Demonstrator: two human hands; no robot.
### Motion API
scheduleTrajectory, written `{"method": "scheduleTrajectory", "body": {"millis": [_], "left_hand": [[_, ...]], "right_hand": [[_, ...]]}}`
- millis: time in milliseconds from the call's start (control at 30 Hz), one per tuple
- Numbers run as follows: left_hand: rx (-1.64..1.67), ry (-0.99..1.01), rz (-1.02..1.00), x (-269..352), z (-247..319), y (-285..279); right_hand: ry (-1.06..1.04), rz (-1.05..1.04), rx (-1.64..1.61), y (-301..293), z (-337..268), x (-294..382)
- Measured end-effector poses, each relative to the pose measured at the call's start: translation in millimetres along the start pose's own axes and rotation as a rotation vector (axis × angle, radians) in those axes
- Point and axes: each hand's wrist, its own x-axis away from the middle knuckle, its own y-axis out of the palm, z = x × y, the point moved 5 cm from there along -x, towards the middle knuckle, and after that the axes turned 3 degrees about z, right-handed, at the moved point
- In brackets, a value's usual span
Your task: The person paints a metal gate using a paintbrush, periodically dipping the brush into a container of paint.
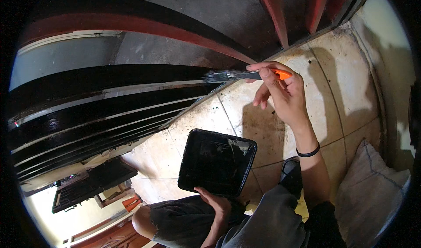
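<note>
My right hand (pixel 279 87) grips a paintbrush (pixel 253 74) with an orange-ended handle. Its dark, wet-looking bristles point left and lie at the lower end of a black-painted bar (pixel 158 73); motion blurs them, so contact is hard to confirm. Below, a square black tray (pixel 210 162) coated in dark paint is supported at its near edge by my left hand (pixel 215 200), the thumb over the rim and the other fingers hidden beneath. A neighbouring bar (pixel 144 25) shows a reddish-brown face and a black face.
More reddish bars (pixel 274 14) stand at the upper right. Light floor tiles (pixel 263 133) carry dark spots. A pale woven sack (pixel 365 192) lies at the right beside the wall. Further off at lower left are a black panel (pixel 95 182) and an orange object (pixel 131 202).
</note>
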Motion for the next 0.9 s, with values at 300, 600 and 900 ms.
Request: {"method": "scheduleTrajectory", "body": {"millis": [300,600,900], "left_hand": [[0.015,0.035,0.045,20,27,15],[-0.373,0.381,-0.111,2,-4,-1],[-0.124,0.136,-0.017,6,6,10]], "right_hand": [[0.013,0.086,0.311,-13,4,9],[-0.051,-0.016,-0.024,-2,9,9],[-0.069,0.057,0.346,5,22,-5]]}}
